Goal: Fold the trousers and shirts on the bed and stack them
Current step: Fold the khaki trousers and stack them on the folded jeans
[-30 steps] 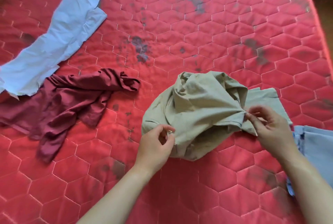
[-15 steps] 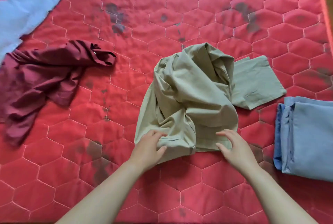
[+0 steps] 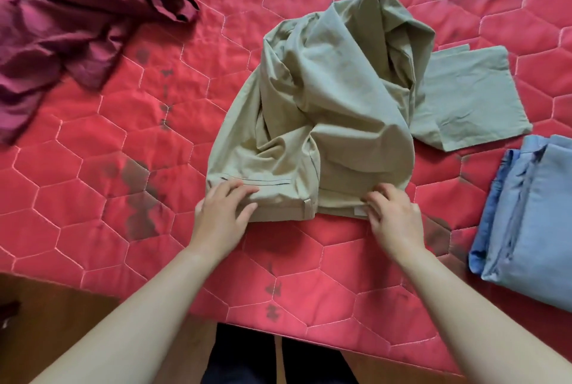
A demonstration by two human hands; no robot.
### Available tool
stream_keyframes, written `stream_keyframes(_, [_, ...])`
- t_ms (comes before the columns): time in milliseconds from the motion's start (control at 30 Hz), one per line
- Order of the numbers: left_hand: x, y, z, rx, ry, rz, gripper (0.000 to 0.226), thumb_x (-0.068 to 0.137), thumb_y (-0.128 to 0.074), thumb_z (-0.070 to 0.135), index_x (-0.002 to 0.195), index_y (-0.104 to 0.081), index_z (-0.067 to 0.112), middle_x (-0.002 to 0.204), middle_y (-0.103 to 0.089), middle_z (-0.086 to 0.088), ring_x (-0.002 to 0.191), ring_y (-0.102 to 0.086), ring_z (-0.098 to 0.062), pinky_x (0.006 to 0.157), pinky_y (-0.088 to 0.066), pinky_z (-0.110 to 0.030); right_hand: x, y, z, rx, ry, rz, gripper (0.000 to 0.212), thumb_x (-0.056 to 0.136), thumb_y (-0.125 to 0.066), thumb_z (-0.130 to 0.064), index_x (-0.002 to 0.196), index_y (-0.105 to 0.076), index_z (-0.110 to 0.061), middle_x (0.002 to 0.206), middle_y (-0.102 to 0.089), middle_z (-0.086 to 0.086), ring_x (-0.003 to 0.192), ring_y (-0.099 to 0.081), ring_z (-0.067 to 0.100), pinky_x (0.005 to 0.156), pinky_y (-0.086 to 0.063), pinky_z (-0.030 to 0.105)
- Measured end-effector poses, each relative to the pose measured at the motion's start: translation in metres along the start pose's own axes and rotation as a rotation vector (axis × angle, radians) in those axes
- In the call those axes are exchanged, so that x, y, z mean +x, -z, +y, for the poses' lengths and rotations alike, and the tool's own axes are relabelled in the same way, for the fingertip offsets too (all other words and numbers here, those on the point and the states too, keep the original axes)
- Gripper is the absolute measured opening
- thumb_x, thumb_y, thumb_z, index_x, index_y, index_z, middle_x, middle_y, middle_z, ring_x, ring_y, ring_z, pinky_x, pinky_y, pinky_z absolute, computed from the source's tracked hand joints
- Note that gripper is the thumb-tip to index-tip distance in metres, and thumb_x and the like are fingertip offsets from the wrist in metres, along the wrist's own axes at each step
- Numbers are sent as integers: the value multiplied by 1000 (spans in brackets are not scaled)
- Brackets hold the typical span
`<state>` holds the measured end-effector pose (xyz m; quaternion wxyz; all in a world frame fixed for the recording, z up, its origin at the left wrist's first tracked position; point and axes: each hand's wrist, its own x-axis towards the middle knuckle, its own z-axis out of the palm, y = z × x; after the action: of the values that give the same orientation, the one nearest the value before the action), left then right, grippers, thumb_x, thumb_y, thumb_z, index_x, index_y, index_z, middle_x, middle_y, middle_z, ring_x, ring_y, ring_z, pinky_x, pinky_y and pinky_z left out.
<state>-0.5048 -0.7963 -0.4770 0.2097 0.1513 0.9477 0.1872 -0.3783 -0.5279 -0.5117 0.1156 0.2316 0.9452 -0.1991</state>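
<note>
The left hand (image 3: 221, 216) presses flat and the right hand (image 3: 394, 216) pinches the tan trousers (image 3: 334, 99) by the top edge, so it's best to pull it straight and smooth.

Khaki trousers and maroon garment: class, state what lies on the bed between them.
In the head view, only the bare red quilted bedcover, with a few dark stains, lies between the khaki trousers and the maroon garment.
</note>
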Motion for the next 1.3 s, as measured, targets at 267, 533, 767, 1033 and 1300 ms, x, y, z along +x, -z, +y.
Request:
stream_keyframes(267, [-1,-2,2,147,22,-232,43,92,-51,36,134,-45,34,147,-35,4,137,-26,-16,107,-30,-45,-37,21,59,208,-38,169,16,79,-66,3,92,-66,-6,103,-64,14,96,-61,34,86,-39,34])
stream_keyframes(533, [-10,-12,-1,81,32,102,40,82,-66,18,121,-58,23,144,-35,-6,133,-32,-29,101,-33,-52,-50,-5,50,430,-147,218,42,77,-70,-4,116,-61,-15,134,-38,11,120,-45,28,96,-45,49])
stream_keyframes(767, [-12,-9,-21,-115,211,30,45,88,-58,11,131,-49,22,124,-46,-14,114,-48,-30,98,-35,-33,-34,-3,36,472,-227,238,40,83,-60,-1,119,-58,-16,112,-60,6,106,-56,24,93,-37,26])
stream_keyframes(1033, [-27,141,42,-285,39,-1,30,89,-51,3,89,-68,28,90,-60,1,90,-53,-11,77,-37,-24,-60,138,-26,642,-158,241,30,81,-66,-4,102,-65,-24,99,-68,-6,87,-61,6,73,-39,0])
stream_keyframes(1300, [-71,405,138,-895,59,175,29,90,-49,-2,81,-66,19,83,-68,-5,70,-62,-13,69,-48,-18,-70,431,-111,1087,109,187,65,72,-34,32,116,-57,-10,101,-64,1,83,-61,4,68,-47,13])
